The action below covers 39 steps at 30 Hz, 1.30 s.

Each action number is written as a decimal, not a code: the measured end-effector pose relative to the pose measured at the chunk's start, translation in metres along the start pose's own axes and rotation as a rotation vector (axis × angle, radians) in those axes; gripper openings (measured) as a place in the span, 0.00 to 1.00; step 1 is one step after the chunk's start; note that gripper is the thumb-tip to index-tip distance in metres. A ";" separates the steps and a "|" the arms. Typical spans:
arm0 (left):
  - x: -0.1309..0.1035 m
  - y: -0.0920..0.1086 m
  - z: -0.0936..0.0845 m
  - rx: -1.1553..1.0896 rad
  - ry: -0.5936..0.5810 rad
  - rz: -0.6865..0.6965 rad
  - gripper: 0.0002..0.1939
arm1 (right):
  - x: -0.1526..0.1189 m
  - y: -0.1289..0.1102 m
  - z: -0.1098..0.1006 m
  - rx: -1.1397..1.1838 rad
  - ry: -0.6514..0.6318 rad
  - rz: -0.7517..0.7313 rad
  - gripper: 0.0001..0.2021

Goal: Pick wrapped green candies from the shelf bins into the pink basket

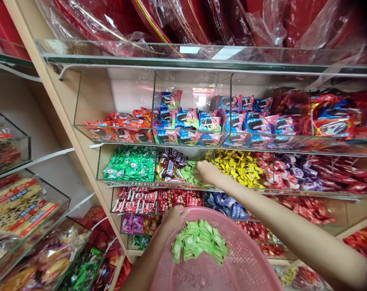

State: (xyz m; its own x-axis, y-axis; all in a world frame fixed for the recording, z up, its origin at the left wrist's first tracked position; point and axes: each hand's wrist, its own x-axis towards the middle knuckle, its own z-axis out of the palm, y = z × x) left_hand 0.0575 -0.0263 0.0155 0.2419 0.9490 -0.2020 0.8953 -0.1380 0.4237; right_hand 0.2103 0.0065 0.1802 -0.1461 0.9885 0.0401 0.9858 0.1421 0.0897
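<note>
Light-green packets (201, 241): one heap in the pink basket (251, 242), more in the clear shelf bin (128, 184) beside the brown-wrapped bars (170, 167). Right hand (205, 171) is at the bin ones; fingertips hidden, can't tell if that grip is spread or pinching. Left hand (172, 218) has its grip closed on the basket rim. Best: come in from above, gather loosely, avoid the bars, clear the front lip on exit. Basket level, close under the shelf, so strays land inside.
</note>
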 end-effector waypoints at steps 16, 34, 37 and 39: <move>0.004 -0.001 0.004 0.001 0.025 0.057 0.23 | -0.004 0.004 -0.004 0.049 -0.064 -0.052 0.12; 0.002 -0.001 -0.001 -0.014 0.029 0.049 0.23 | 0.000 -0.006 0.000 -0.022 -0.032 -0.009 0.14; 0.001 -0.001 -0.001 -0.028 0.031 0.047 0.21 | 0.000 -0.005 -0.002 -0.009 -0.040 -0.009 0.14; -0.001 0.000 -0.001 -0.043 0.019 -0.007 0.21 | 0.000 -0.002 -0.007 0.004 -0.058 0.000 0.13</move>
State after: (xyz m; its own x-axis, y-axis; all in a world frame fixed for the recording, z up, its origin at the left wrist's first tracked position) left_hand 0.0569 -0.0266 0.0168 0.2283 0.9552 -0.1883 0.8797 -0.1195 0.4602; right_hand 0.2076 0.0059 0.1867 -0.1412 0.9898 -0.0173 0.9861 0.1422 0.0861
